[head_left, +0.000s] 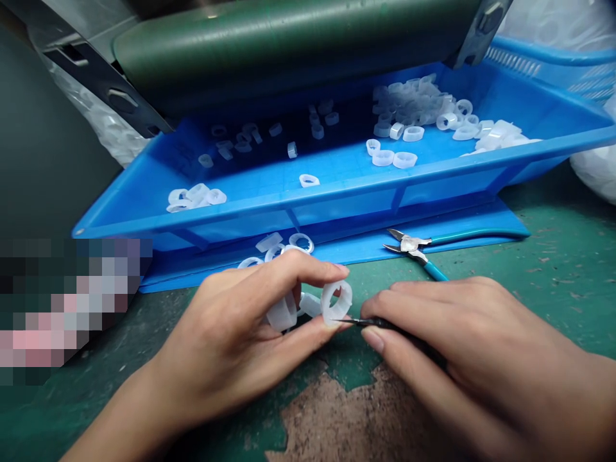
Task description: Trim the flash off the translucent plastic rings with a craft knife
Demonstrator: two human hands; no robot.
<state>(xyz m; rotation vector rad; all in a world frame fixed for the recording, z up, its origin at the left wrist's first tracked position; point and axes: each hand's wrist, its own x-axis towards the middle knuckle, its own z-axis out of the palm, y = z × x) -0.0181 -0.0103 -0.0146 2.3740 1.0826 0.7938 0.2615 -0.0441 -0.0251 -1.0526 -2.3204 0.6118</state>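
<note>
My left hand (250, 314) pinches a translucent white plastic ring (327, 308) between thumb and forefinger. Another white ring (283, 313) sits within the curl of the same hand, its lower part covered by fingers. Closed around a slim black pointed tool (380, 323), my right hand (447, 340) brings the tip to the lower edge of the pinched ring. Whether the tool is a knife or tweezers is unclear. Just behind my left hand, several more rings (301, 242) lie near the tray's foot.
A blue plastic tray (346, 179) with many scattered rings (414, 102) stands ahead, under a green roller (289, 51). Teal-handled cutting pliers (409, 244) lie on a blue sheet (505, 221) at its front. The green worktop (558, 269) has a worn brown patch (337, 417).
</note>
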